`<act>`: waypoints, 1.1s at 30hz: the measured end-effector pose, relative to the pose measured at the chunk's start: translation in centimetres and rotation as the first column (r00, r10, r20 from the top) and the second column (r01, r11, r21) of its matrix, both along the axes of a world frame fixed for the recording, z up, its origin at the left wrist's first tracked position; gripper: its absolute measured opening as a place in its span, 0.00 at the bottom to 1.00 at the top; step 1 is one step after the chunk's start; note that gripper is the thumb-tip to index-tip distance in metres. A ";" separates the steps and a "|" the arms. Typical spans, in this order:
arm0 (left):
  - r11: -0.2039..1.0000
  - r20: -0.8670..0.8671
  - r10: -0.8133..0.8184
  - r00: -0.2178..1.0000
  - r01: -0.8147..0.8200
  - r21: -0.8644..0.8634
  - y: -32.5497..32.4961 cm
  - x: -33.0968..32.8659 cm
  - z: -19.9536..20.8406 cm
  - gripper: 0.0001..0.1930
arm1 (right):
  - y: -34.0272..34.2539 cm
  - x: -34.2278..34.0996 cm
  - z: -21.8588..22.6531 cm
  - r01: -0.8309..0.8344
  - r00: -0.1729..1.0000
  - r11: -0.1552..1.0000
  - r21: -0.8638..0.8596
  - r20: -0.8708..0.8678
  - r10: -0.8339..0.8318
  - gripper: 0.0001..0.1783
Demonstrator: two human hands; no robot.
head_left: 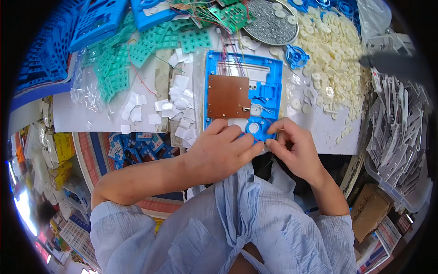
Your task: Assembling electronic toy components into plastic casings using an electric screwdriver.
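Note:
A blue plastic housing (276,77) lies in front of me, its inner side up. Screwed or set into it is a brown circuit board (228,97), from whose top thin coloured wires run away. Below and right of the board sits a blue ring-shaped part (259,129) with a pale round centre. My left hand (221,148) is closed over the housing's near edge, fingers curled beside the ring. At the near right corner my right hand (294,145) pinches with thumb and fingers; whatever is between them is too small to make out.
White paper squares (179,100) and green button pads (150,43) lie to the left. Beyond the housing stands a dish of small screws (269,23). Cream discs (335,55) are heaped at right, near a blue ring part (296,56). A bin of white strips (397,132) is far right.

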State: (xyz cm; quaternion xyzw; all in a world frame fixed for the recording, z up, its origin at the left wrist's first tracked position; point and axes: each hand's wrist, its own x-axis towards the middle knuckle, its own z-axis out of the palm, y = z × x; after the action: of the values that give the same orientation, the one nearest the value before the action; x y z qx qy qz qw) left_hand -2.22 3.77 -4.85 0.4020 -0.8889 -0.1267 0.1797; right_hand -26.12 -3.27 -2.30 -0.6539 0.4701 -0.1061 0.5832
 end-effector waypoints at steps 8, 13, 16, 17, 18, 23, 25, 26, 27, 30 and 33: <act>0.986 -0.265 0.149 0.952 -0.123 0.112 -1.7 1.2 1.0 0.18 | -5.9 4.3 1.1 0.016 1.000 0.765 -0.644 0.022 -0.002 0.07; 0.879 -0.360 0.425 0.831 -0.474 -0.057 -6.8 5.3 -0.1 0.10 | -9.4 9.8 -0.2 -0.323 0.934 0.408 -0.854 -0.358 -0.011 0.13; 0.808 -0.392 0.546 0.740 -0.589 0.014 -8.6 6.3 -0.5 0.09 | -9.5 10.8 -1.3 -0.340 0.922 0.407 -0.848 -0.386 -0.033 0.13; 0.792 -0.362 0.569 0.738 -0.611 0.000 -9.1 6.1 -0.4 0.09 | -9.5 11.0 -1.5 -0.323 0.927 0.415 -0.851 -0.372 -0.040 0.12; 0.776 -0.332 0.591 0.735 -0.630 -0.015 -9.7 5.8 -0.2 0.09 | -9.5 10.9 -1.5 -0.291 0.938 0.448 -0.845 -0.345 -0.040 0.12; 0.741 -0.325 0.633 0.703 -0.671 -0.008 -11.0 4.4 -0.8 0.08 | -9.0 10.1 -1.4 -0.050 0.991 0.727 -0.685 -0.123 -0.048 0.07; 0.747 -0.379 0.632 0.676 -0.661 0.068 -11.3 4.3 -1.3 0.08 | -8.3 9.4 -1.3 -0.092 0.996 0.604 -0.792 -0.069 0.061 0.05; 0.784 -0.426 0.582 0.693 -0.616 0.069 -11.4 4.3 -1.4 0.07 | -8.1 9.2 -1.4 -0.105 0.992 0.535 -0.838 -0.049 0.117 0.06; 0.819 -0.471 0.529 0.705 -0.570 0.066 -11.4 4.5 -1.4 0.07 | -8.0 9.1 -1.7 -0.136 0.981 0.498 -0.856 -0.046 0.188 0.07; 0.894 -0.509 0.416 0.754 -0.442 0.076 -11.6 4.8 -1.3 0.07 | -7.9 8.6 -1.8 -0.241 0.928 0.402 -0.883 -0.088 0.362 0.11; 0.928 -0.496 0.355 0.793 -0.364 0.082 -11.8 5.0 -1.6 0.06 | -8.7 7.6 -1.3 -0.217 0.930 0.556 -0.802 0.003 0.367 0.13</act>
State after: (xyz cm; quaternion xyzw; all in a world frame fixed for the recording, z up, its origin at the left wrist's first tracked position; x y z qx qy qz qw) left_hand 2.79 -8.00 -6.44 0.5147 -0.7196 -0.1825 0.4288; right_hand -18.52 -11.94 -3.61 -0.9003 0.2075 -0.2592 0.2816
